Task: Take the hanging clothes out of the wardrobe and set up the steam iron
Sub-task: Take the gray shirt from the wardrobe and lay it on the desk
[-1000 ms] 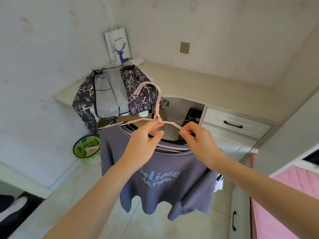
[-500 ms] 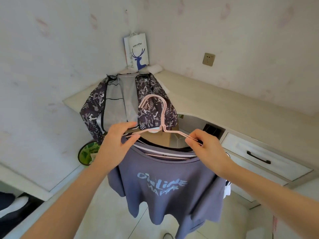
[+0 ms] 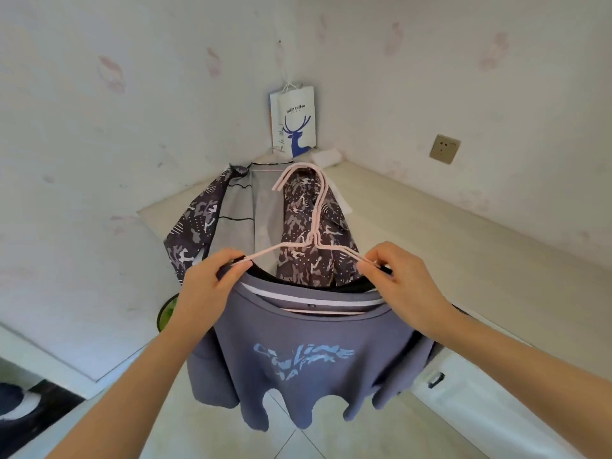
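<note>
I hold up pink wire hangers (image 3: 314, 223) bearing a purple-grey T-shirt (image 3: 304, 352) with pale blue lettering; a black garment shows behind its collar. My left hand (image 3: 207, 286) pinches the left shoulder of the hangers. My right hand (image 3: 397, 279) pinches the right shoulder. Behind them a patterned dark jacket with grey lining (image 3: 251, 226) is draped over the corner of the desk (image 3: 430, 233). No steam iron is in view.
A white paper bag with a blue deer (image 3: 293, 122) hangs in the wall corner above the desk. A wall socket (image 3: 444, 149) is at the right. A green basin (image 3: 167, 313) sits on the floor at left. A desk drawer handle (image 3: 435, 379) shows at lower right.
My view has tilted up and turned right. My left hand slid outward along the hanger to its left shoulder. The hangers and shirt rose toward the desk corner.
</note>
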The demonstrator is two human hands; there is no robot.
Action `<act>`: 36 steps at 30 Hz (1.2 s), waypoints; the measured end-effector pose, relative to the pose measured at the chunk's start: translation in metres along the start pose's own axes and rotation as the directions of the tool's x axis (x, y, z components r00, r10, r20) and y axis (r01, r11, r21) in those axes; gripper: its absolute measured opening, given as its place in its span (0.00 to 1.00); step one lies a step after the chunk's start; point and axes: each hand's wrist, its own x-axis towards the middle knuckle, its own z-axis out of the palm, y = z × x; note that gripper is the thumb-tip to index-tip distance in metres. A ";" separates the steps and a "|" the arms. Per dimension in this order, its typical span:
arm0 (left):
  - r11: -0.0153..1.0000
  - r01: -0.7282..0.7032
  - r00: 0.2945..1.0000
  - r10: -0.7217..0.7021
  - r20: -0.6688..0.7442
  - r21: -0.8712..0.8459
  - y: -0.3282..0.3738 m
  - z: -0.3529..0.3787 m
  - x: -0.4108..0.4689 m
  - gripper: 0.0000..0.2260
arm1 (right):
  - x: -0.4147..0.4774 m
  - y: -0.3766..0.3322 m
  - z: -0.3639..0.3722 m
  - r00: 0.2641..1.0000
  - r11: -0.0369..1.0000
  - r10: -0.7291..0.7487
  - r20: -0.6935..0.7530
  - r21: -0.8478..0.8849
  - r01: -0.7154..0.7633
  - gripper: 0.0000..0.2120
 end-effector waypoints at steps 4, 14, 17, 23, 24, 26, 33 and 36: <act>1.000 -0.014 0.999 0.013 -0.034 -0.012 -0.004 -0.012 0.043 0.04 | 0.042 0.008 0.001 1.000 0.997 -0.026 -0.012 -0.068 0.025 0.09; 0.997 -0.022 0.993 0.030 -0.117 0.071 -0.040 -0.058 0.175 0.04 | 0.163 0.007 0.027 0.990 0.978 -0.054 -0.133 -0.206 0.026 0.11; 0.993 -0.049 0.990 0.062 -0.123 0.103 -0.047 -0.071 0.215 0.06 | 0.201 -0.002 0.033 0.983 0.983 -0.036 -0.183 -0.184 0.002 0.11; 0.991 -0.095 0.989 0.105 -0.100 0.095 -0.054 -0.084 0.281 0.05 | 0.262 -0.014 0.037 0.972 0.979 -0.005 -0.236 -0.198 -0.043 0.11; 0.990 -0.099 0.990 0.108 -0.092 0.098 -0.056 -0.085 0.292 0.05 | 0.272 -0.014 0.038 0.970 0.978 -0.001 -0.244 -0.202 -0.050 0.11; 0.990 -0.101 0.991 0.109 -0.081 0.094 -0.059 -0.084 0.312 0.05 | 0.291 -0.014 0.037 0.966 0.977 0.004 -0.258 -0.205 -0.059 0.12; 0.990 -0.098 0.990 0.107 -0.093 0.100 -0.067 -0.071 0.387 0.06 | 0.365 -0.005 0.027 0.962 0.966 -0.007 -0.273 -0.250 -0.064 0.12; 0.990 -0.091 0.989 0.103 -0.109 0.110 -0.072 -0.063 0.423 0.07 | 0.403 0.002 0.024 0.960 0.962 -0.023 -0.278 -0.269 -0.055 0.12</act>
